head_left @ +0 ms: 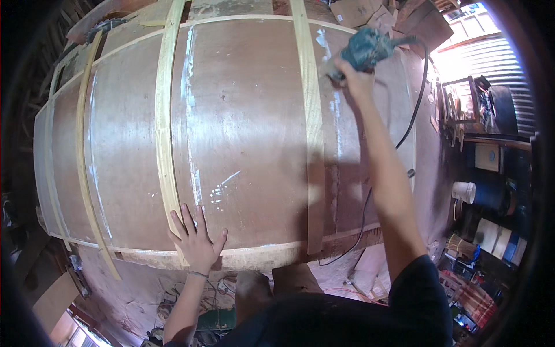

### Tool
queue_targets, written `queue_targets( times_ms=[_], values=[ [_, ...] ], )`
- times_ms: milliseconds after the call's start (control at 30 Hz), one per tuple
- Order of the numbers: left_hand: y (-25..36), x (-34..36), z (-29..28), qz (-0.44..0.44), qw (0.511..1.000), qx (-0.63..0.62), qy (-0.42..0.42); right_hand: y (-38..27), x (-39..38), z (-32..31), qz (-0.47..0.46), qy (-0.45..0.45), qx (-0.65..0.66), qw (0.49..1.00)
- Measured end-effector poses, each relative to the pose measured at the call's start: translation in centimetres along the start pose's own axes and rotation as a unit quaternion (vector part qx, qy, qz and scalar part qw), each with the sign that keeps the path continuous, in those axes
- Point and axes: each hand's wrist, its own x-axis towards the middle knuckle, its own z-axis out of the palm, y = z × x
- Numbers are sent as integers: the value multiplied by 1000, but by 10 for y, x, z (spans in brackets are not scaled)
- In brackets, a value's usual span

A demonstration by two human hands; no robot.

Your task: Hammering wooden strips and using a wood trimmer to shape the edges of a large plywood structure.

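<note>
A large brown wooden panel (248,127) lies before me with pale wood strips across it and white filler smears along its seams. My right hand (354,78) is wrapped round a teal corded power tool (371,47) at the panel's far right. The tool is beside the right-hand strip (312,110); its working face is hidden, and I cannot tell whether it touches the panel. At the near edge my left hand (198,240) lies with fingers spread, partly over the end of another strip (164,127), and grips nothing.
The tool's black cord (421,98) loops down the right side of the panel to its near edge. Cardboard (352,11) lies beyond the far edge. A white bucket (463,192) and a straw broom (459,246) stand at right. Wires (217,289) tangle near my legs.
</note>
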Motion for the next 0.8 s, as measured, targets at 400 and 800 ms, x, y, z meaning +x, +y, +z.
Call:
queue_targets(
  times_ms=[400, 800],
  values=[
    [4, -1, 2, 2, 999, 9, 41, 28, -301, -85, -131, -61, -60, 988],
    [6, 0, -1, 4, 999, 13, 32, 64, -333, -90, -153, 40, -94, 983]
  ],
)
